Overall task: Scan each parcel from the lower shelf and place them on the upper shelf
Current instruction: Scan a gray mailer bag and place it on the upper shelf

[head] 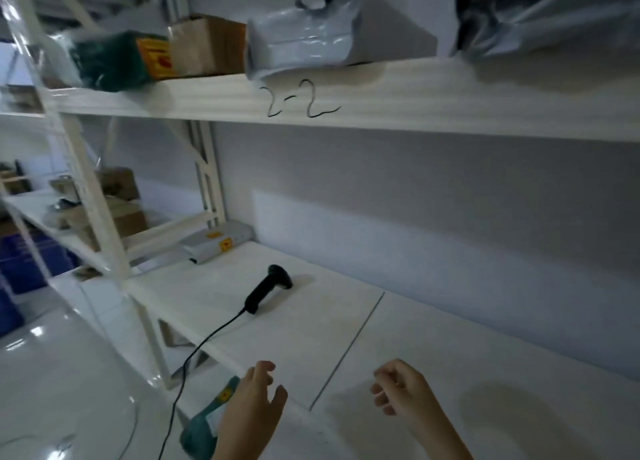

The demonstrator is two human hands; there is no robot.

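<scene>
A teal plastic-wrapped parcel (204,421) lies low at seven o'clock, just left of the left hand (252,411), its long axis running up-right. Both hands hang loosely curled, holding nothing. The black corded handheld scanner (268,288) lies at twelve o'clock on the white lower shelf (450,373), nearer that left hand than the right hand (403,390).

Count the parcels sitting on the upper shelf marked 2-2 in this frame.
4: a green parcel at left, a brown box, a grey bag and a dark grey bag at right. Others may sit hidden behind.
</scene>
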